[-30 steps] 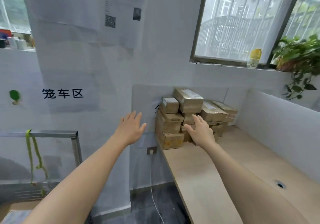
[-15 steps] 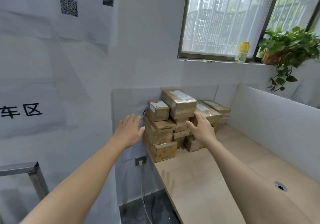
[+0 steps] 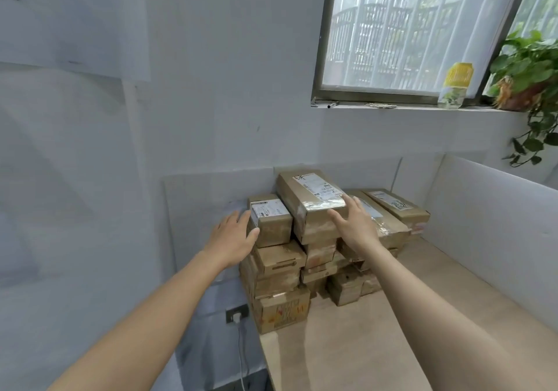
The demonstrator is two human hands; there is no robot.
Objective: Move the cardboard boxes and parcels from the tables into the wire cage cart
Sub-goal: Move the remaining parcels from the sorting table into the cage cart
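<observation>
A pile of several brown cardboard boxes stands in the far left corner of the wooden table point(image 3: 377, 345). On top lies a long taped box point(image 3: 308, 200) with a white label. My right hand point(image 3: 354, 224) reaches its right near corner, fingers spread and touching it. A small labelled box point(image 3: 271, 221) sits on the left stack. My left hand point(image 3: 234, 236) is open at that box's left side, thumb against its front edge. The wire cage cart is out of view.
White partition panels point(image 3: 498, 224) close the table's back and right side. A windowsill above holds a yellow-capped jar point(image 3: 456, 88) and a trailing potted plant point(image 3: 531, 76). A wall socket with a white cable point(image 3: 237, 315) sits below the table's left edge.
I have come closer to the pile and the view has swung right; the cart frame left the view. Both hands advanced from the air in front onto the top boxes.
</observation>
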